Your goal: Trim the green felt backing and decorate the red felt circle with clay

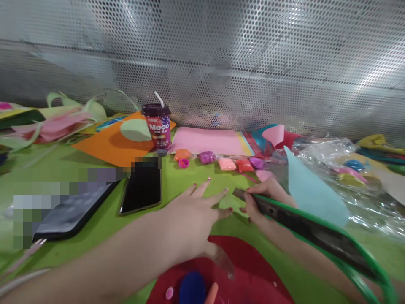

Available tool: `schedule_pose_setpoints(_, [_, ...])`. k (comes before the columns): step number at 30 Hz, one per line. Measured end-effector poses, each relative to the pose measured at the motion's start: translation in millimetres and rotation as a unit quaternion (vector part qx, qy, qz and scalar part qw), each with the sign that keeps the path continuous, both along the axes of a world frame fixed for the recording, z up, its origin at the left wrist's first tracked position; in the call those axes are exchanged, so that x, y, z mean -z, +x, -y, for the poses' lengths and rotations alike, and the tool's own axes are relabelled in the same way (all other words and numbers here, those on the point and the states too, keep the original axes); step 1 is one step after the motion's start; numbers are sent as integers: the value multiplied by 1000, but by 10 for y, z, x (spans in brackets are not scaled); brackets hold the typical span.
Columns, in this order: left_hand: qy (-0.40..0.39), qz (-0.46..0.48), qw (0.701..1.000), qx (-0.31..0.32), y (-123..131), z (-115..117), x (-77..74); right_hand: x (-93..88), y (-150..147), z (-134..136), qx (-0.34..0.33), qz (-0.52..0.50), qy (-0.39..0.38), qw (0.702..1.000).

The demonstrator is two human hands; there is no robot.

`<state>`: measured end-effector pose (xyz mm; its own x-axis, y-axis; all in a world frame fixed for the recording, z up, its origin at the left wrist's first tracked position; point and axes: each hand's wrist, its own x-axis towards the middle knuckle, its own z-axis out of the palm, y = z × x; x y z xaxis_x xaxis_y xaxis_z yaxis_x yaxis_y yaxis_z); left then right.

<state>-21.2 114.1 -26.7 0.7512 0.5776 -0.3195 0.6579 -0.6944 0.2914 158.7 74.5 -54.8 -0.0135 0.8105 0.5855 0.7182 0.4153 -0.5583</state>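
What worries me is the tip of the scissors [303, 228]. The dark blades aim straight at the left hand [196, 213], and a small slip that way could, I'd say, nick those fingertips. The grip looks awkward too. The right hand [262, 198] seems to clasp the blades near the tip rather than the green handles, so a hard squeeze could cut the palm or let the pair twist loose onto the green table [190, 177].

The left hand lies flat, palm down, fingers spread and holding nothing, its wrist over a red sheet [253, 274]. Its fingertips sit just beside the blade tip, not quite touching as far as I can tell. The right thumb rests on top of the blades and the other fingers curl under them. The handles trail back along the forearm. A pale blue piece of paper [311, 192] stands just beside that hand.
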Motion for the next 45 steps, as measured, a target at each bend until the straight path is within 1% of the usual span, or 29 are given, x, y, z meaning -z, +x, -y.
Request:
schedule_pose_setpoints(3, [-12, 14, 1000, 23, -28, -50, 25, 71, -73, -71, 19, 28, 44, 998])
schedule_pose_setpoints(6, [9, 10, 998, 56, -52, -100, 86, 173, -79, -76, 40, 45, 79, 995])
schedule_pose_setpoints(9, [22, 32, 997, 65, -61, -130, 151, 245, -51, -96, 30, 63, 99, 993])
schedule_pose_setpoints(11, [16, 41, 997, 65, -57, -133, 172, 264, -30, -124, 20, 81, 120, 989])
schedule_pose_setpoints(15, [7, 42, 997, 59, -40, -113, 138, 261, -10, -162, 6, 121, 165, 979])
schedule_pose_setpoints(19, [8, 26, 998, 53, -53, -92, 83, 243, -29, -138, 9, 150, 154, 977])
schedule_pose_setpoints(23, [-3, 44, 998, 47, -86, -100, 71, 233, -54, -108, 7, 155, 144, 977])
schedule_pose_setpoints(28, [-9, 31, 999, 42, -89, -113, 53, 243, -73, -119, 5, 153, 149, 977])
schedule_pose_setpoints(33, [18, 57, 997, 40, -80, -94, 30, 269, -77, -131, 3, 154, 150, 977])
schedule_pose_setpoints(37, [10, 22, 999, 44, -62, -95, 34, 277, -67, -132, 5, 159, 146, 976])
schedule_pose_setpoints(41, [13, 42, 998, 49, -62, -105, 59, 281, -71, -134, 6, 155, 145, 977])
schedule_pose_setpoints(45, [11, 34, 998, 48, -61, -102, 65, 275, -81, -128, 8, 147, 147, 978])
